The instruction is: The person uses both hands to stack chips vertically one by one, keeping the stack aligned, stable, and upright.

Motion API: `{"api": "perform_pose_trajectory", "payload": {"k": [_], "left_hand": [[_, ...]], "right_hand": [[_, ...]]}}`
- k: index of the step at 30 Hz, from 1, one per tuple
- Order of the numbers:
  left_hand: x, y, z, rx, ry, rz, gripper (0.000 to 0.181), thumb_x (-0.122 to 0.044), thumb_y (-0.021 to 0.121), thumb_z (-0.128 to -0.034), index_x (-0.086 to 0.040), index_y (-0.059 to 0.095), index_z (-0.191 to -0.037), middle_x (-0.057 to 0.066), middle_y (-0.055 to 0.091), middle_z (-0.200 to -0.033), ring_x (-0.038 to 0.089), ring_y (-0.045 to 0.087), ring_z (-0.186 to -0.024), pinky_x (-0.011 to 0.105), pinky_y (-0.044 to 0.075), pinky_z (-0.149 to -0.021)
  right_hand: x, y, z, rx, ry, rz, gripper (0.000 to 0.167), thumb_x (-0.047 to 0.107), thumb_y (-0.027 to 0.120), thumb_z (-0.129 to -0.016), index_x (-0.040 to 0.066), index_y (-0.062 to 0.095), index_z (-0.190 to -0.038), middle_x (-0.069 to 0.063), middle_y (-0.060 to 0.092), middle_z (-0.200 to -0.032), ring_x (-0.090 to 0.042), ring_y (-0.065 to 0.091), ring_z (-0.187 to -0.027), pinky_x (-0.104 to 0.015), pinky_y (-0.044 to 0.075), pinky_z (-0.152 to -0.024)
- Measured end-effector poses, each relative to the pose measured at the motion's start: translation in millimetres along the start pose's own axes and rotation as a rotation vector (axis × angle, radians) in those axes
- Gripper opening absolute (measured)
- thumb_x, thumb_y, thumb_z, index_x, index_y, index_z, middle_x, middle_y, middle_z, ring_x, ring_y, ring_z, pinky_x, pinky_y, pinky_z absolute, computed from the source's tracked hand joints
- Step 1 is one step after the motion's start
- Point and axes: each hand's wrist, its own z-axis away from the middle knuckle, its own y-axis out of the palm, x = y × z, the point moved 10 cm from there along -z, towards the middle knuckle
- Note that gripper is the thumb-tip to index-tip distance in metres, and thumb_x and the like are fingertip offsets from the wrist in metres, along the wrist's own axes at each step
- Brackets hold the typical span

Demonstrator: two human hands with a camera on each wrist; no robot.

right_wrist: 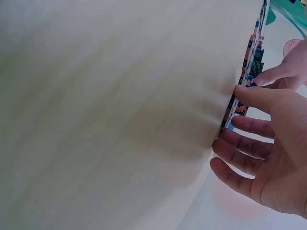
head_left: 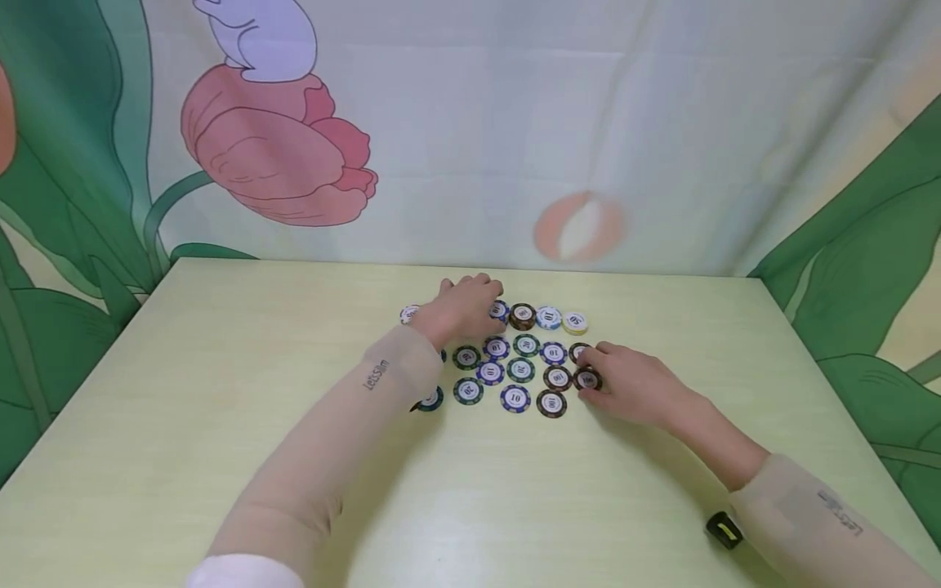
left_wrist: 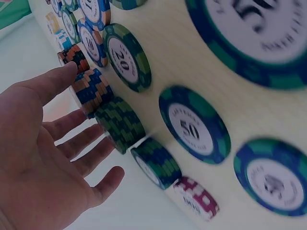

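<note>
My left hand (head_left: 461, 310) reaches to the back row and holds the blue-and-orange stack of poker chips (left_wrist: 93, 92) between thumb and forefinger, its other fingers spread behind the green stack (left_wrist: 120, 123). A brown-black stack (head_left: 523, 316) stands beside it. My right hand (head_left: 635, 382), at the right end of the flat chips, pinches a black poker chip (head_left: 588, 379) by its edge. Its fingertips partly cover another black chip (head_left: 578, 352). In the right wrist view the right hand (right_wrist: 283, 148) appears with its fingers spread low over the tabletop, the chips seen edge-on.
Chips marked 10 (head_left: 515, 398), 20 (head_left: 468, 390) and 100 (head_left: 551, 403) lie flat in front of the stacks. Light-blue (head_left: 548, 318) and yellow (head_left: 575, 322) stacks end the back row. A small black object (head_left: 724, 531) lies by the right sleeve. Behind the table (head_left: 470, 506) hangs a printed curtain (head_left: 456, 163).
</note>
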Motion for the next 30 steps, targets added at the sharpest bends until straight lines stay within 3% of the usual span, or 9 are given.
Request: {"api": "perform_pose_trajectory", "payload": {"k": [10, 20, 30], "left_hand": [[0.2, 7.2, -7.4, 0.009, -0.021, 0.055, 0.058, -0.038, 0.069, -0.0986, -0.011, 0.052, -0.148, 0.012, 0.051, -0.144, 0.033, 0.045, -0.133, 0.063, 0.020, -0.117], [-8.5, 10.5, -17.5, -0.001, -0.012, -0.016, 0.050, -0.043, 0.068, -0.0981, -0.017, 0.058, -0.139, 0.011, 0.052, -0.130, 0.030, 0.045, -0.114, 0.058, 0.031, -0.108], [-9.4, 11.3, -22.2, -0.012, 0.001, -0.044, 0.047, -0.044, 0.068, -0.0985, -0.019, 0.059, -0.137, 0.011, 0.051, -0.127, 0.031, 0.044, -0.112, 0.054, 0.033, -0.102]], "right_hand": [[3, 1, 0.9, -0.005, -0.033, -0.001, 0.023, 0.018, 0.077, -0.092, 0.013, 0.070, -0.113, -0.002, 0.060, -0.094, -0.015, 0.053, -0.074, -0.036, 0.050, -0.061], [2, -1, 0.9, 0.006, -0.053, -0.007, 0.025, 0.012, 0.076, -0.089, 0.011, 0.070, -0.113, -0.003, 0.061, -0.095, -0.016, 0.054, -0.076, -0.039, 0.051, -0.065], [-2, 0, -0.8, 0.026, -0.033, -0.010, 0.027, 0.013, 0.077, -0.088, 0.007, 0.070, -0.113, -0.004, 0.063, -0.099, -0.017, 0.057, -0.081, -0.040, 0.053, -0.071]]}}
